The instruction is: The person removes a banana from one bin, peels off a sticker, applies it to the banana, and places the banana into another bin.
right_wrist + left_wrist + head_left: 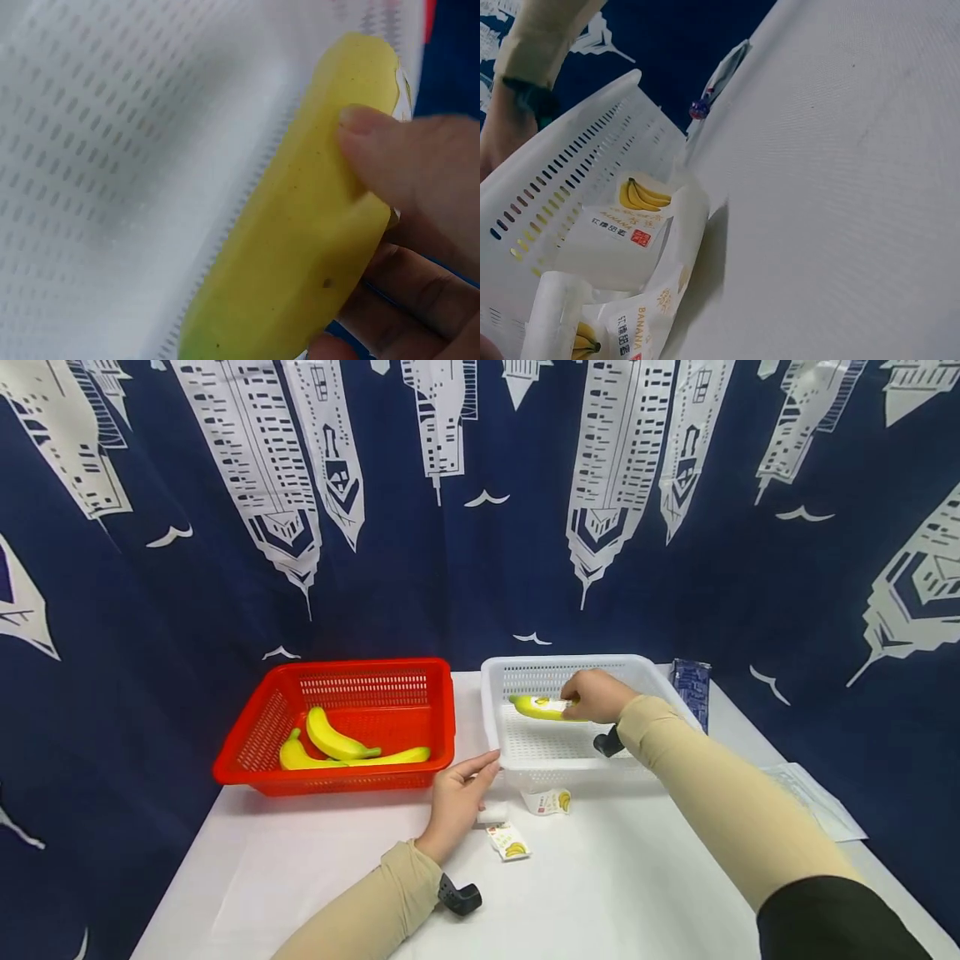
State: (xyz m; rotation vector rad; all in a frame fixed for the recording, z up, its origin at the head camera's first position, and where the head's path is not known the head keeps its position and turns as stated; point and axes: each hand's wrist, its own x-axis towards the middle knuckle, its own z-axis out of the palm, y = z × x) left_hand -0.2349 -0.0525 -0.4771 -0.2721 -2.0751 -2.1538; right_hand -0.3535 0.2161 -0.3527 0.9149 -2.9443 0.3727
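Inside the white basket (491,718), my right hand (597,695) grips a yellow banana (285,225) with greenish ends. A white banana label is on the banana's side in the head view. The thumb presses one face of the fruit, and the other fingers curl behind it. My left hand (457,802) pinches the front left corner of the white basket's rim; only a fingertip of it shows in the left wrist view. Just beside that hand lie a white label roll (491,814) and a strip of banana-printed labels (510,842).
Left of the white basket stands a red basket (243,768) with yellow bananas (337,739) in it. Another part of the label strip (551,802) lies before the white basket. A dark blue packet (691,689) and a clear plastic packet (813,797) are at the table's right.
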